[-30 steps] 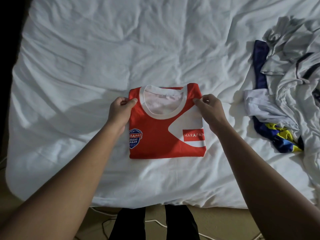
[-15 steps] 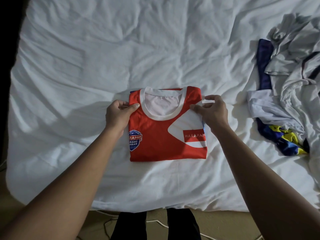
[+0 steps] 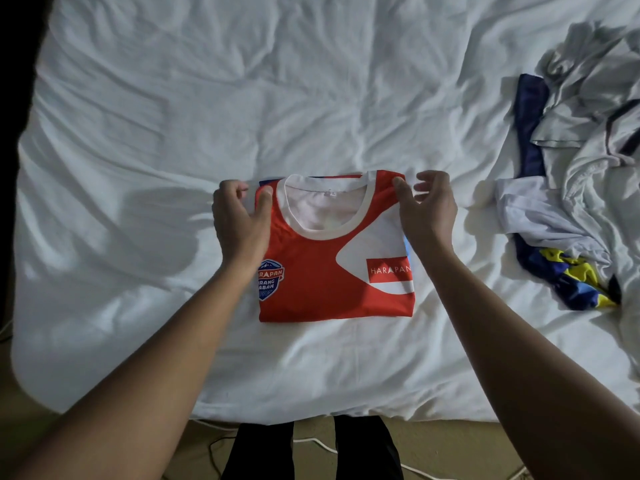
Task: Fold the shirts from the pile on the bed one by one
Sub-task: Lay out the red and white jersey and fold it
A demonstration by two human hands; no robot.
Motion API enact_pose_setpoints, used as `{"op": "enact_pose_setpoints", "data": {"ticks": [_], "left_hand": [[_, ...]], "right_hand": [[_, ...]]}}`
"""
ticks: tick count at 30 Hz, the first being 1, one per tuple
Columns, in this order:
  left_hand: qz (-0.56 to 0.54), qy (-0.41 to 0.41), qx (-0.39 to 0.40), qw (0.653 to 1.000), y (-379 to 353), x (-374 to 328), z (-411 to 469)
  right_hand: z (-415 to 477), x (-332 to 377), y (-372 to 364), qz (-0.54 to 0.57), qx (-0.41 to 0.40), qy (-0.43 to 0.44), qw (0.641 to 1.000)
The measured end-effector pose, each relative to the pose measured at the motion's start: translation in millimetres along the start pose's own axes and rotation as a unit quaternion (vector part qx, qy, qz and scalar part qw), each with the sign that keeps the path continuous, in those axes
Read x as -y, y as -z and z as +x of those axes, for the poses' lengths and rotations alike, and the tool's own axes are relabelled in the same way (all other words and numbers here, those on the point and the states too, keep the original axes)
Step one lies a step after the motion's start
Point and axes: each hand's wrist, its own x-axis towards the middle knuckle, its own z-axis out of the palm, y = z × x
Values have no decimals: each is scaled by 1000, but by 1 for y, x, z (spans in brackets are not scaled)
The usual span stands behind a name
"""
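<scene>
A red and white shirt (image 3: 322, 278), folded into a neat rectangle with its white collar facing up, lies in the middle of the bed near the front edge. My left hand (image 3: 239, 223) pinches its top left corner, thumb on top of the cloth. My right hand (image 3: 427, 209) pinches the top right corner with thumb and forefinger while the other fingers spread loosely. The pile of unfolded shirts (image 3: 585, 161), grey, white, navy and yellow, sits at the right side of the bed.
The white rumpled bed sheet (image 3: 242, 98) covers the whole bed. Its front edge runs just above my dark-trousered legs (image 3: 311, 452). White cables (image 3: 322, 445) lie on the tan floor by my feet. Darkness borders the bed's left side.
Both hands slid up from the shirt's sides to its top corners. My right hand's fingers spread out more. The shirt stays in place.
</scene>
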Motion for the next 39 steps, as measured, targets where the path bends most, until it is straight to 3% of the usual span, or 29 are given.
{"op": "enact_pose_setpoints", "data": {"ticks": [3, 6, 8, 11, 16, 22, 28, 32, 36, 39], "left_hand": [[86, -196, 16, 977, -9, 2, -34], [190, -283, 101, 935, -27, 9, -75], [256, -283, 133, 915, -38, 20, -83], [313, -274, 137, 899, -41, 27, -67], [263, -334, 119, 897, -31, 11, -61], [310, -268, 149, 900, -46, 32, -34], [251, -288, 117, 917, -21, 19, -62], [273, -304, 149, 901, -12, 47, -104], [319, -278, 158, 892, 9, 89, -94], [280, -279, 148, 906, 23, 91, -91]], "right_hand": [[-28, -6, -8, -75, 24, 164, 983], [-55, -23, -28, -222, 136, 250, 933], [-55, -37, -41, -286, 156, 278, 904], [-34, -41, -47, -320, 162, 275, 892], [-39, -30, -38, -284, 105, 308, 902], [-32, -42, -52, -320, 165, 273, 892], [-64, -35, -33, -268, 117, 287, 912], [-110, -64, -29, -277, 144, 327, 892], [-94, -101, -4, -309, 136, 289, 896], [-82, -107, 17, -283, 124, 255, 916]]}}
